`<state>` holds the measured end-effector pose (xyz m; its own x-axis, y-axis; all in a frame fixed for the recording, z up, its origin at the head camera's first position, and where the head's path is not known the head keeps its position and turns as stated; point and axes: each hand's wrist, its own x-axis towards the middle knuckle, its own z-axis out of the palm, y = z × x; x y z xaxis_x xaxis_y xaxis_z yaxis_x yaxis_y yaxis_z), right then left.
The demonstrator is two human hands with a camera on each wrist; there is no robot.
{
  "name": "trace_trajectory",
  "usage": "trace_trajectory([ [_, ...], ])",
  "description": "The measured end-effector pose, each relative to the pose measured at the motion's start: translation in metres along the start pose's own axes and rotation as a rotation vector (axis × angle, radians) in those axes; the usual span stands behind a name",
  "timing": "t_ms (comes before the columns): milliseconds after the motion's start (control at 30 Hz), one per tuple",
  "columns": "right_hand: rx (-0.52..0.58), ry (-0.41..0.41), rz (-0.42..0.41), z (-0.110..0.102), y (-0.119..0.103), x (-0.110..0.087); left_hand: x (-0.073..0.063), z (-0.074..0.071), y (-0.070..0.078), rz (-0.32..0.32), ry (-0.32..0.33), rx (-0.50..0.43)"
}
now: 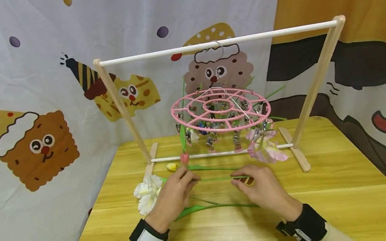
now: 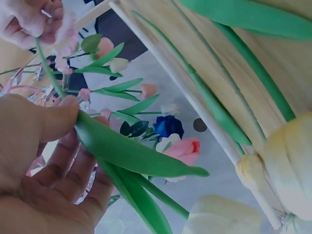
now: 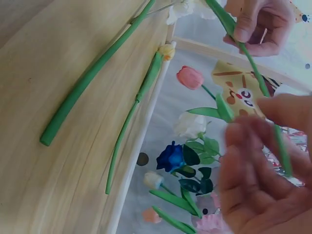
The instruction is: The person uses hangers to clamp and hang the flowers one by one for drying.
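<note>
Between both hands stretches the green stem [image 1: 217, 179] of an artificial white tulip. My left hand [image 1: 178, 191] pinches it beside the long leaves [image 2: 136, 151]; the pale bloom [image 2: 222, 214] shows at the bottom of the left wrist view. The right hand [image 1: 260, 185] holds the stem near its other end, thumb and fingers curled about it. Beyond the hands, a yellow tulip bud [image 1: 172, 167] lies on the table with its stem to the right. A white ruffled flower [image 1: 148, 193] lies left of the left hand. Nearer me is another green stem [image 1: 222, 205], partly hidden by the left forearm.
A pink round clip hanger [image 1: 230, 125] hangs from the white rod [image 1: 155, 54] of a wooden stand [image 1: 314, 84]. Clipped under it are several flowers, among them a pink tulip [image 1: 184, 158], a pink ruffled flower [image 1: 264, 147] and a blue rose [image 3: 171, 157]. Patterned cloth [image 1: 40, 43] stands behind.
</note>
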<state>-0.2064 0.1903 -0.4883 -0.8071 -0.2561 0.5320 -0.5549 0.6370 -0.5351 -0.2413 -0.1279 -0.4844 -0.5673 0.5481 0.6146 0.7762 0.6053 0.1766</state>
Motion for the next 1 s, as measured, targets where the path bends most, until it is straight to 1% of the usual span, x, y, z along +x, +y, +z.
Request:
trace_trajectory([
  [100, 0.096, 0.097, -0.042, -0.003, -0.004, 0.001, 0.002, -0.004, 0.003, -0.007, 0.041, -0.049],
  [167, 0.184, 0.132, -0.057, -0.005, -0.006, 0.002, 0.004, -0.005, 0.004, -0.012, 0.061, -0.073],
  [333, 0.408, 0.167, -0.090, -0.009, -0.014, 0.005, 0.008, -0.006, 0.007, -0.017, 0.100, -0.118],
  [467, 0.503, 0.201, -0.141, -0.010, -0.022, 0.010, 0.011, -0.002, 0.009, -0.020, 0.130, -0.138],
  [633, 0.553, 0.241, -0.178, -0.009, -0.036, 0.018, 0.014, 0.004, 0.013, -0.025, 0.132, -0.153],
  [800, 0.554, 0.247, -0.186, -0.008, -0.048, 0.025, 0.016, 0.006, 0.019, -0.045, 0.135, -0.169],
  [900, 0.531, 0.263, -0.173, -0.008, -0.050, 0.024, 0.015, 0.006, 0.022, -0.072, 0.132, -0.189],
  [1000, 0.473, 0.299, -0.152, -0.009, -0.049, 0.021, 0.013, 0.008, 0.023, -0.104, 0.133, -0.207],
])
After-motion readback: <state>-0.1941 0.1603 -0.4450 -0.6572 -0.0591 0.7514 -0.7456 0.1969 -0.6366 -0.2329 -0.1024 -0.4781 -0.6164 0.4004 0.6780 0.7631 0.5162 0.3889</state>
